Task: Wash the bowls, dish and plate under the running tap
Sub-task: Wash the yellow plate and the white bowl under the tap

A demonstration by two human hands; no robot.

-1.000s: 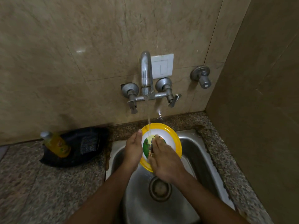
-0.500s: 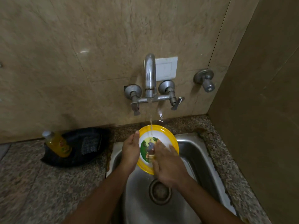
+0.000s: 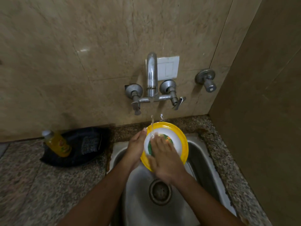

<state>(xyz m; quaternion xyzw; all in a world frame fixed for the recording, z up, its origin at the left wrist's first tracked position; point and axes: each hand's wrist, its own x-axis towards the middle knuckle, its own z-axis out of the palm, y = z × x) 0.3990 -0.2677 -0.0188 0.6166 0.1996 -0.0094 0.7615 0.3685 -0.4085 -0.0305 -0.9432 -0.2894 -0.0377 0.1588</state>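
left hand gripping plate — right hand rubbing

A home kitchen corner — steel sink in a granite counter, wall tap, soap bottle.

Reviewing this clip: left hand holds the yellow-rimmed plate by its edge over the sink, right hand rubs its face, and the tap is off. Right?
Not quite: the tap is running. The head view shows a thin stream falling onto the plate. The rest stands: the left hand holds its edge over the sink and the right hand rubs its face.
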